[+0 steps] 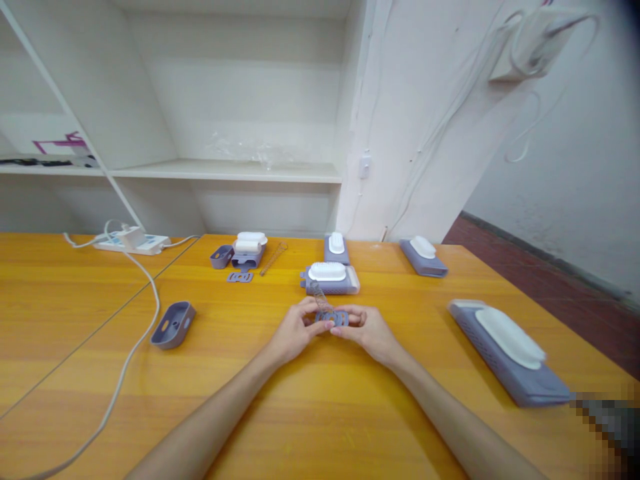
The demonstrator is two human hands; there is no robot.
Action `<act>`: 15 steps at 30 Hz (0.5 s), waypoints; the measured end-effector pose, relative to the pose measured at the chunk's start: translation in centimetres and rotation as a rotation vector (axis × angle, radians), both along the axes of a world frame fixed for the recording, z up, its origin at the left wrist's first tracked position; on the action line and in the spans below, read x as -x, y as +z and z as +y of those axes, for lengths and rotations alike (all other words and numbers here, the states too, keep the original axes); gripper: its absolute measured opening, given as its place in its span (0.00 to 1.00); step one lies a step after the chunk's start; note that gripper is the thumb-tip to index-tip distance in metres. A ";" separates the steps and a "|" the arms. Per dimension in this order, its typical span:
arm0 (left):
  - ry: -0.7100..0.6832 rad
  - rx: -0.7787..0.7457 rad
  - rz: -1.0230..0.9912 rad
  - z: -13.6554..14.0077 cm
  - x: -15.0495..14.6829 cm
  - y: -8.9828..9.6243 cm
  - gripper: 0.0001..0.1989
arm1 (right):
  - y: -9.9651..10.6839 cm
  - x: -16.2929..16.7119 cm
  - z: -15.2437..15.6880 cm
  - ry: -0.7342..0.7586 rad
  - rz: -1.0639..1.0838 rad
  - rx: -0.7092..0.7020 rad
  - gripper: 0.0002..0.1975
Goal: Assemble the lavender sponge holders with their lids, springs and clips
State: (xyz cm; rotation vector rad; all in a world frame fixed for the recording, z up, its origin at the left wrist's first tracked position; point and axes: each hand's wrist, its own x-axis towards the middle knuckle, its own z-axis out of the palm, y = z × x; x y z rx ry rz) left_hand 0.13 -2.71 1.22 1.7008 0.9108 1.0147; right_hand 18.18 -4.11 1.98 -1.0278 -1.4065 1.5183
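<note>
Both of my hands meet over the middle of the table around a flat purple-grey plate (341, 318) with cut-out openings. My left hand (300, 330) pinches its left side, and my right hand (367, 328) pinches the right side. A thin coiled metal spring (320, 298) rises from the plate, leaning up and to the left; how it is attached cannot be made out. Just beyond my hands lies a purple-grey case with a white bristled brush (327, 272) on top. To the left, an open purple-grey shell (173, 325) rests on the table.
Behind are a small purple-grey cup (221, 257), a case with white parts (249, 250), another flat plate (240, 277) and a spring (273, 259). More brush cases (337, 248), (424, 257), (510, 350) lie farther back and right. A power strip (133, 241) trails a white cable (127, 363) leftward.
</note>
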 end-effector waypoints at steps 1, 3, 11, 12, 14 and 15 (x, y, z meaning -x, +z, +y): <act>-0.006 -0.004 0.000 0.0 0.0 0.0 0.14 | 0.0 -0.1 0.0 0.012 -0.002 0.008 0.21; -0.020 -0.010 0.000 0.0 0.1 0.1 0.14 | 0.1 -0.2 0.1 0.029 0.001 0.020 0.21; -0.107 0.041 0.016 -0.1 0.2 0.5 0.16 | 0.1 -1.2 0.5 0.058 -0.028 0.041 0.23; -0.109 0.041 0.027 0.0 0.3 0.5 0.16 | 0.1 -1.3 0.6 0.066 -0.039 0.044 0.23; -0.108 0.042 0.042 -0.1 0.3 0.5 0.16 | 0.1 -1.4 0.7 0.087 -0.058 0.051 0.22; -0.105 0.045 0.043 -0.1 0.3 0.6 0.16 | 0.1 -1.3 0.6 0.092 -0.062 0.047 0.22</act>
